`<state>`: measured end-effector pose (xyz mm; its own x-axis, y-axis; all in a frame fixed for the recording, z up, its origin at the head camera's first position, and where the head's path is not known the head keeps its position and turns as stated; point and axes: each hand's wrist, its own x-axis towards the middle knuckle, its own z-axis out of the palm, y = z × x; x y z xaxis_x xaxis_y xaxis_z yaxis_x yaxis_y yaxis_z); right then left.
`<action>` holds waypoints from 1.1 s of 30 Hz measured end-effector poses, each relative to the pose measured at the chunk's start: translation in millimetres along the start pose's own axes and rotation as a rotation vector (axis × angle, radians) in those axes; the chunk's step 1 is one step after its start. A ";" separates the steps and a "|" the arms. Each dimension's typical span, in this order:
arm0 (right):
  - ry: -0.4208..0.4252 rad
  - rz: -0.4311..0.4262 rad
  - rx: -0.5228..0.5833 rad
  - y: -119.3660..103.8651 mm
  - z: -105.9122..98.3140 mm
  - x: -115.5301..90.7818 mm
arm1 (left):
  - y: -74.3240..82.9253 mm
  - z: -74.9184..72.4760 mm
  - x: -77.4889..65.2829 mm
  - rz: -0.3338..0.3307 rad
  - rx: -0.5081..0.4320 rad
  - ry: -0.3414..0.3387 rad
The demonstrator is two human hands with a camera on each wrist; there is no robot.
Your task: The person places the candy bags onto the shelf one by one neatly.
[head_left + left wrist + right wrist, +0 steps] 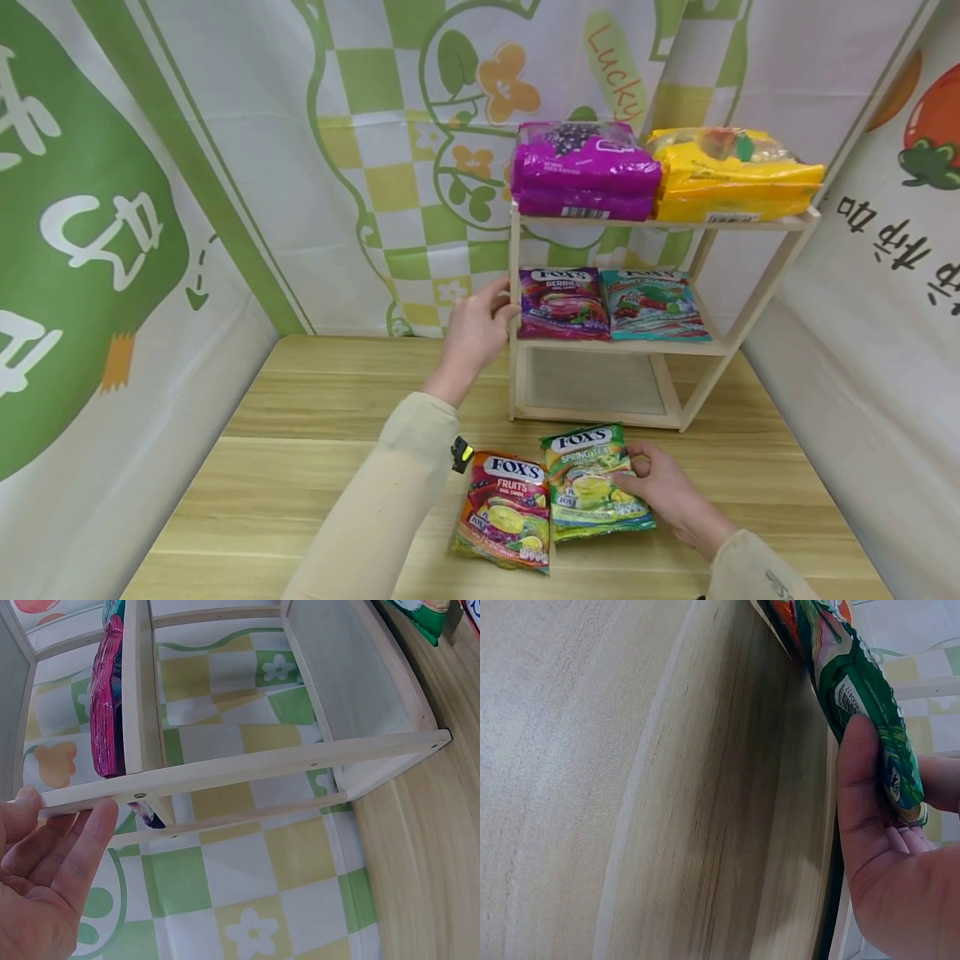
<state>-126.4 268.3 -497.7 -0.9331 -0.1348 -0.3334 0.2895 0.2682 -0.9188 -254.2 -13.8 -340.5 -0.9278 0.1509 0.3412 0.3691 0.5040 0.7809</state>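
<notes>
My left hand (477, 332) holds the left front post of a small wooden shelf (630, 343) at middle-tier height. In the left wrist view its thumb and fingers lie on opposite sides of the post (247, 766). My right hand (670, 492) grips the right edge of a green Fox's Spring Tea candy bag (592, 487). The right wrist view shows the thumb pressed on one face of this green bag (870, 712), with fingers behind it. Beside it on the table lies an orange-red Fox's Fruits candy bag (506, 512).
A purple pack (585, 171) and a yellow pack (731, 175) sit on the shelf's top tier. On the middle tier lie a Berries bag (564, 304) and a teal Fox's bag (656, 307). The wooden table (322, 392) is bordered by printed curtains (247, 150).
</notes>
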 end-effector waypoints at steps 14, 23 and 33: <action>0.018 -0.005 0.029 -0.6 1.2 2.6 | -1.3 -0.6 -0.7 0.028 0.009 0.010; 0.004 0.002 0.049 -5.2 0.6 1.5 | -0.8 -0.1 -1.1 0.013 -0.004 -0.002; 0.018 0.000 0.037 -7.3 1.6 4.5 | -0.5 -0.8 -1.1 0.020 -0.007 -0.003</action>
<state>-132.4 264.2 -492.9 -0.9367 -0.1179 -0.3296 0.2966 0.2329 -0.9262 -253.2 -14.9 -340.9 -0.9204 0.1633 0.3553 0.3879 0.4951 0.7774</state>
